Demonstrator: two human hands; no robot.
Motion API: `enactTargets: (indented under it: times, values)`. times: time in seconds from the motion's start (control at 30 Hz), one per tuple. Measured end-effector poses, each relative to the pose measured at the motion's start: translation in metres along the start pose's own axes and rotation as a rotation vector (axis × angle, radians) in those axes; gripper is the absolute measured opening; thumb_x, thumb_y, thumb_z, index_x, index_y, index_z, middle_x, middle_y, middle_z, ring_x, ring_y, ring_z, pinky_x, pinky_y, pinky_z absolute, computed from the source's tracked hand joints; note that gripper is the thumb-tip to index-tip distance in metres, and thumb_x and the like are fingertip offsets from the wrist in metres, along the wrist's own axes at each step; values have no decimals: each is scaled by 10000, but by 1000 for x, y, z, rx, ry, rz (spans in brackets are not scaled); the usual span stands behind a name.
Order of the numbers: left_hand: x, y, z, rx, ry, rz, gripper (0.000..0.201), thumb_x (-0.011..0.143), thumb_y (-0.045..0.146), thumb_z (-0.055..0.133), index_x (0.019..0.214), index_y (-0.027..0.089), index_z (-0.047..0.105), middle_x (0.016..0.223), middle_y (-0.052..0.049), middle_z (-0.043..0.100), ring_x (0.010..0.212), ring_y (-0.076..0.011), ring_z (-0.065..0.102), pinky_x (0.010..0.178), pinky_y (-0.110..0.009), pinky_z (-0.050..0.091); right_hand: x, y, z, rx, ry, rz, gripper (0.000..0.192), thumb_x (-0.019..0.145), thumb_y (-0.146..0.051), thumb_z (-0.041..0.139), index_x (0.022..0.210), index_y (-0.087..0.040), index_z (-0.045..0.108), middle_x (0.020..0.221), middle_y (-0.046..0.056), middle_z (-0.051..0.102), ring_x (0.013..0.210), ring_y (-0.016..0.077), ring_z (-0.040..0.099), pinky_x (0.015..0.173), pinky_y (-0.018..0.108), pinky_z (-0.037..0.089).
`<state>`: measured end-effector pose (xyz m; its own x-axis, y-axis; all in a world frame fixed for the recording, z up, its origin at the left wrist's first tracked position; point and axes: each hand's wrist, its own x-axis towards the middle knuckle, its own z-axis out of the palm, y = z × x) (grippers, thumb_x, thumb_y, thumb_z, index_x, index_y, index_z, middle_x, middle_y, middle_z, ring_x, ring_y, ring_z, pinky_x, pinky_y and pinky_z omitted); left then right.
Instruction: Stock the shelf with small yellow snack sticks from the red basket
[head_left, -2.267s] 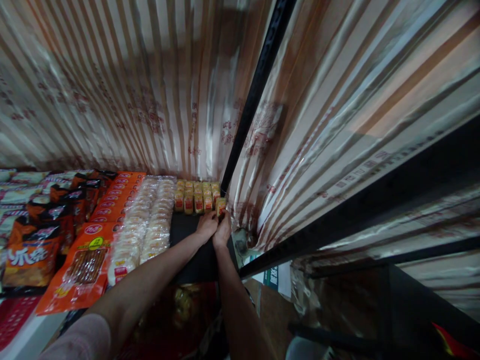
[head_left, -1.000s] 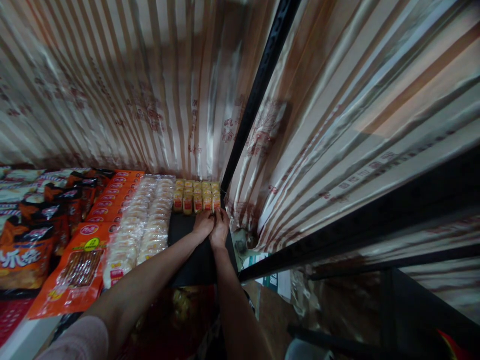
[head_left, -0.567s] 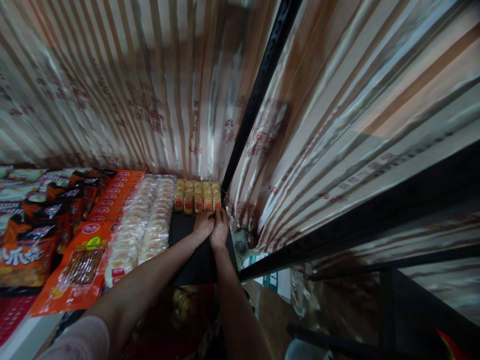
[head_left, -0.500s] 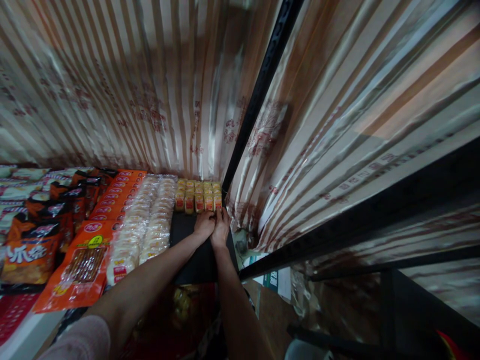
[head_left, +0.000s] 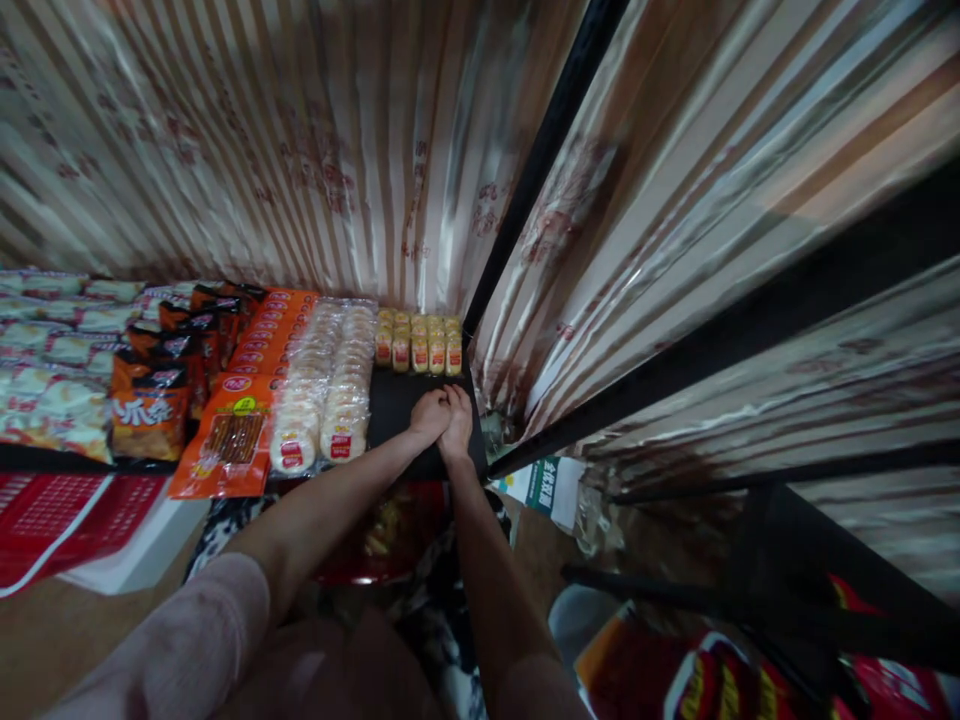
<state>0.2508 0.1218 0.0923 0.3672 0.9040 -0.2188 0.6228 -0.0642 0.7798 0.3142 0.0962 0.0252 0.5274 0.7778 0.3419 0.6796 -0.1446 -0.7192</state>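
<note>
My left hand [head_left: 429, 414] and my right hand [head_left: 456, 422] are close together, touching, over the bare black shelf [head_left: 394, 405]. The left fingers are curled in. My right fingers bend down beside them, and whatever lies between the two hands is hidden. Just beyond the fingertips stand rows of small yellow wrapped snack packs [head_left: 420, 352] with red labels, apart from my hands. Left of these lie two long rows of clear-wrapped round white crackers [head_left: 343, 415]. Under my forearms, a red container [head_left: 360, 577] holds more yellow packs, partly in shadow.
Orange stick-snack bags [head_left: 232, 435], dark orange snack bags [head_left: 154, 415] and white bags [head_left: 52, 405] fill the shelf's left. A red basket [head_left: 71, 520] sits below. A black post [head_left: 536, 150] and rail [head_left: 675, 350] border the right, before draped plastic sheeting [head_left: 337, 150].
Both hands have drawn back from the front of the yellow packs toward me, still together. The view has shifted, showing more floor and the red basket below.
</note>
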Motion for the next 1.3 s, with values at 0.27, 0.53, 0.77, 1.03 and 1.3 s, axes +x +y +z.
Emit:
enactTargets:
  times: [0.27,0.53,0.77,1.03,1.3]
  values:
    - [-47,-20,-5,89,-16,62,317,825,156,395,1037,154,630,1048,-83,646,952,-165,581,854,-246,421,-44,-14,-9,33,-20,14,380,797,-154,409,1131,-135,590,1238,115,474,1127,186,459,989,332,366]
    - [-89,-50,-5,141,4,134,345,845,146,349,1089,146,592,1053,-84,610,999,-162,545,926,-246,393,-92,-32,-20,48,-55,0,364,810,-133,374,1089,-159,606,1121,87,532,1045,165,498,933,303,402]
    - [-132,-68,-14,70,-5,195,343,820,117,342,1061,160,582,1044,-100,582,1008,-181,517,952,-273,384,-132,-39,-20,12,-59,-68,372,805,-111,365,1089,-172,597,1082,90,571,1027,186,504,906,334,407]
    - [-154,-125,-5,101,-38,220,279,831,145,342,967,134,585,1007,-103,599,976,-166,538,936,-279,397,-183,-25,1,-27,-190,-94,333,791,-104,387,1033,-178,604,1057,90,601,1022,187,514,915,343,409]
    - [-148,-199,-5,263,-270,-88,322,842,177,366,1016,123,632,1041,-141,648,978,-214,602,901,-325,430,-204,-13,51,-164,-735,-13,274,724,-32,458,877,-133,662,921,116,681,870,214,606,805,312,447]
